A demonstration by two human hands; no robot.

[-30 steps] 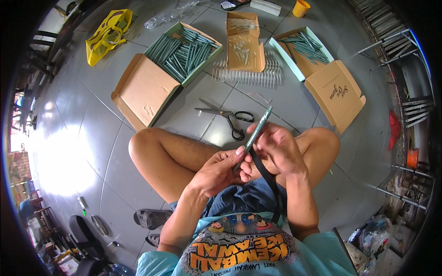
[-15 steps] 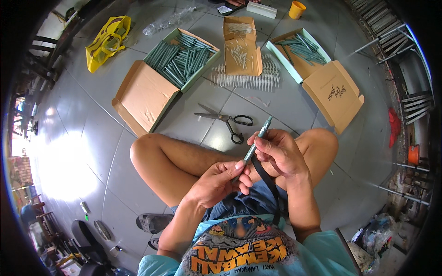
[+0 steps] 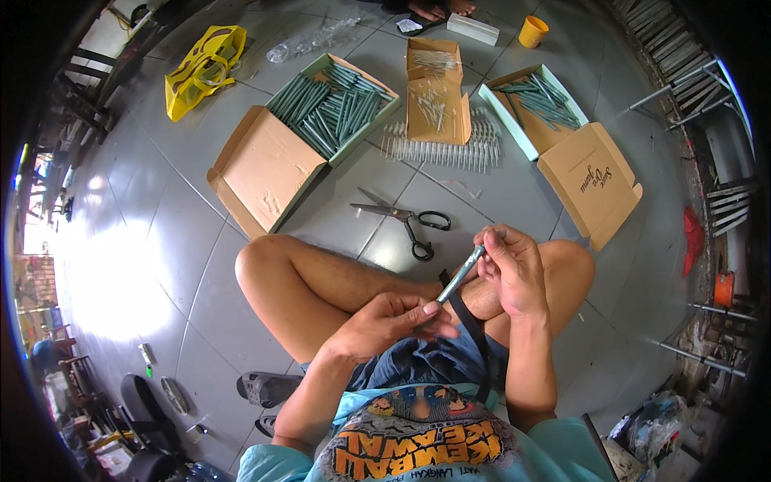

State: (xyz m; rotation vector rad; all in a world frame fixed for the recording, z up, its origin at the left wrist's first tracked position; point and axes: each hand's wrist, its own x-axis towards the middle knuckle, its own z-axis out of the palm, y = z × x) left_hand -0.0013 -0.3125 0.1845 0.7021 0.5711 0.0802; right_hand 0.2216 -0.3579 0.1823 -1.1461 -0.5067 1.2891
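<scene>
A slim green pen [image 3: 461,275] slants between my two hands above my crossed legs. My right hand [image 3: 516,273] pinches its upper end between thumb and fingers. At the lower end, my left hand [image 3: 389,323] holds the pen with thumb and forefinger, its other fingers slightly blurred. Black-handled scissors [image 3: 401,214] lie with parted blades on the floor beyond my hands. Many similar green pens [image 3: 341,111] fill an open box at the left. Fewer green pens [image 3: 542,100] lie in another open box at the right.
Between the boxes, a cardboard tray [image 3: 450,87] of thin white sticks rests by a row of clear, pointed pieces [image 3: 450,154]. Farther back are a yellow bag [image 3: 205,72], clear plastic [image 3: 313,40], a white box [image 3: 472,30], a yellow cup [image 3: 533,32] and another person's feet.
My right hand has shifted right and lower, to the pen's upper end. The pen has moved slightly right and tilts more. The view has shifted a little.
</scene>
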